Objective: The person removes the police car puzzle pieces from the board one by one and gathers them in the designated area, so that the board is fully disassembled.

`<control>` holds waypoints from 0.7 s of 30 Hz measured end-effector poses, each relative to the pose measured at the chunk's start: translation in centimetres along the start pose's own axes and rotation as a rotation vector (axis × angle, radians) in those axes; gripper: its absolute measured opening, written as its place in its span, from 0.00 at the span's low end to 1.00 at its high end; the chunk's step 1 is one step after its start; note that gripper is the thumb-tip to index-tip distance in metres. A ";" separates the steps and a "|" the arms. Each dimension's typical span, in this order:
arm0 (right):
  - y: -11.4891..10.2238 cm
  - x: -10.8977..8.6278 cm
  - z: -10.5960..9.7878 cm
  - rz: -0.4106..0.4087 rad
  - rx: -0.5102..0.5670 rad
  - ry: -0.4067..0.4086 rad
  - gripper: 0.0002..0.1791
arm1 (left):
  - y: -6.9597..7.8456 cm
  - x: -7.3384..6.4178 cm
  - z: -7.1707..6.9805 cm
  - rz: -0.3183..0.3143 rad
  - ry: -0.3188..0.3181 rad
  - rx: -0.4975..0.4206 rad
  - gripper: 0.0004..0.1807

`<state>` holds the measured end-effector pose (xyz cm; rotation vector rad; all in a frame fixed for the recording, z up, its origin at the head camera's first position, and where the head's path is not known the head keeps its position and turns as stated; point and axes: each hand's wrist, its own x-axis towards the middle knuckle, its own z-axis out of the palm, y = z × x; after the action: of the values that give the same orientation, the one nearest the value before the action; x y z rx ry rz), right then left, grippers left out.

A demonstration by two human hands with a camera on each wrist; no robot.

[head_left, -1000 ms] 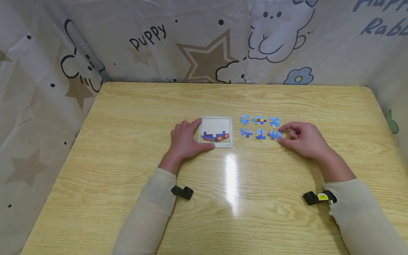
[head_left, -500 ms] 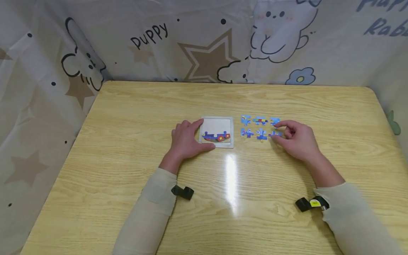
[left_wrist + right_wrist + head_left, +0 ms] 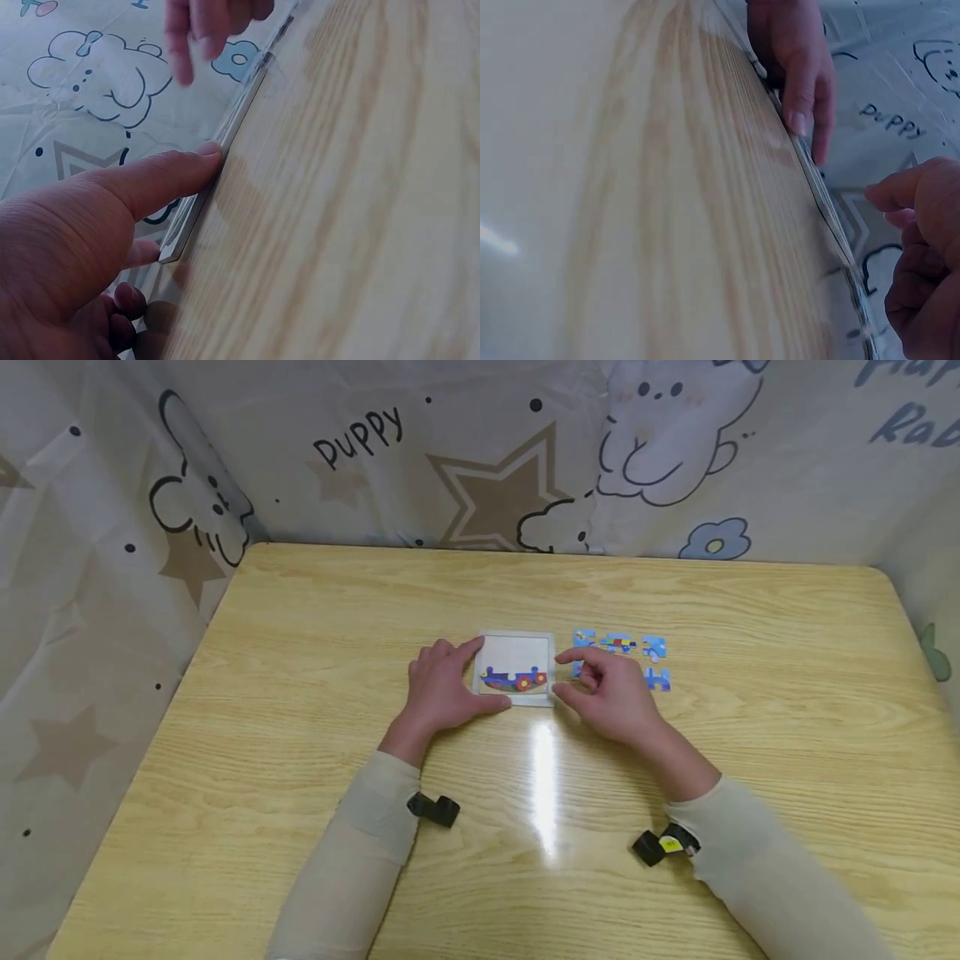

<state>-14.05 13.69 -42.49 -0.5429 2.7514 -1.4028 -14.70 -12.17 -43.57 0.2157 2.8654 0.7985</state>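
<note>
A pale square puzzle tray (image 3: pixel 514 701) lies on the table, with assembled pieces (image 3: pixel 513 680) showing blue and red wheeled vehicle art along its lower part. My left hand (image 3: pixel 444 685) holds the tray at its left side, index finger by the upper left corner and thumb on the near edge. In the left wrist view the thumb (image 3: pixel 169 176) rests against the tray's rim (image 3: pixel 199 206). Beside the tray's right edge is my right hand (image 3: pixel 615 693), thumb and index finger extended and apart, no piece visible between them. It partly covers the loose blue jigsaw pieces (image 3: pixel 655 647).
The loose pieces lie in two rows right of the tray on the wood-grain table (image 3: pixel 300 635). A printed cloth (image 3: pixel 360 510) hangs behind the table and along its sides. Small black cameras (image 3: pixel 435 810) sit on both wrists.
My right hand has moved left from the right end of the loose pieces, across them to the tray's right edge. The left hand stays on the tray. The view has shifted slightly.
</note>
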 end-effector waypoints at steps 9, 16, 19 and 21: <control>-1.9 2.7 2.8 -0.026 0.017 -0.119 0.17 | 0.0 0.1 -0.1 0.015 -0.002 0.013 0.56; -2.5 4.3 4.0 -0.048 0.006 -0.185 0.17 | 0.0 0.0 -0.1 0.017 0.000 0.012 0.54; -2.4 4.7 4.3 -0.042 -0.008 -0.210 0.16 | 0.0 0.0 -0.2 0.015 -0.001 0.011 0.54; -2.3 4.9 4.4 -0.036 -0.012 -0.226 0.16 | 0.0 0.0 -0.2 0.014 0.000 0.008 0.54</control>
<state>-17.25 7.52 -42.59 -0.7073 2.5851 -1.2455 -14.76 -12.29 -43.44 0.2375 2.8709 0.7906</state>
